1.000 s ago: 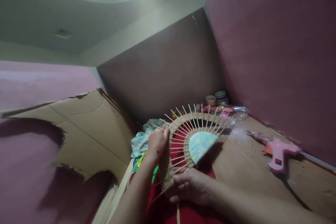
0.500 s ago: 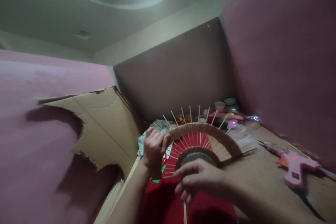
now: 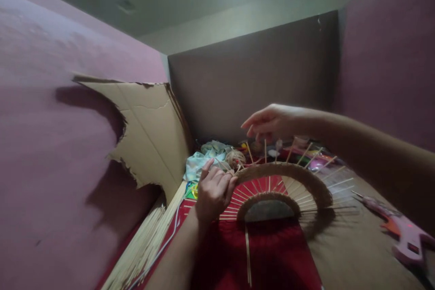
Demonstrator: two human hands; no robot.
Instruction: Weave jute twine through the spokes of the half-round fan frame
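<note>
Partly blurred, woven fan (image 3: 288, 179) gripped by left hand (image 3: 214, 192), glue gun (image 3: 404, 235) cropped.

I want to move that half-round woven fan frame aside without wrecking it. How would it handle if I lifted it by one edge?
The fan frame probably feels light: it is thin skewers and woven cord with open gaps. The woven band likely keeps it fairly stiff, yet the bare skewer tips look easy to snap or snag. The left hand grips the band end, which seems the safer hold.
</note>
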